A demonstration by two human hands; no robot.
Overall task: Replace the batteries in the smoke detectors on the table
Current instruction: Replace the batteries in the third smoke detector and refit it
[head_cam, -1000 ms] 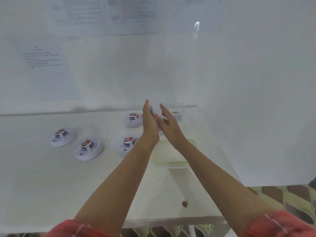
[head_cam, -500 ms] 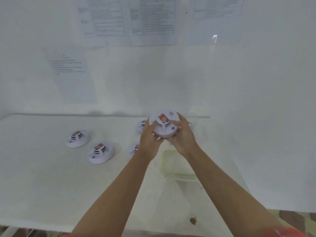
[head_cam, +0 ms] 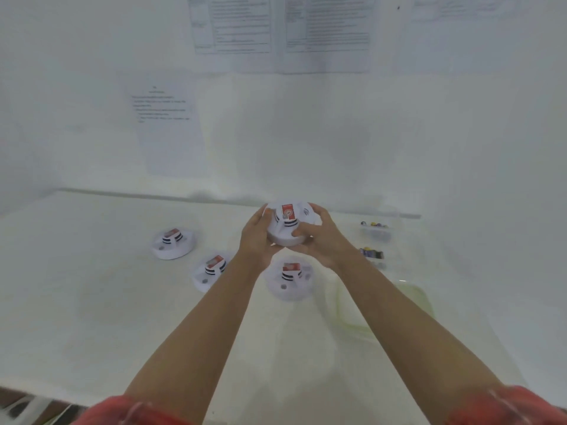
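Observation:
I hold a round white smoke detector with a red label above the white table. My left hand grips its left side and my right hand grips its right side, thumb across the front rim. Three more white detectors lie on the table: one at the far left, one partly behind my left forearm, and one under my hands. Small batteries lie in a clear box to the right.
A pale green lid or tray lies on the table under my right forearm. White walls with taped paper sheets close in behind and on the right. The table's front edge runs near my elbows.
My hands took a smoke detector off the table and lifted it, turning its labelled face toward me. The camera view tilted upward.

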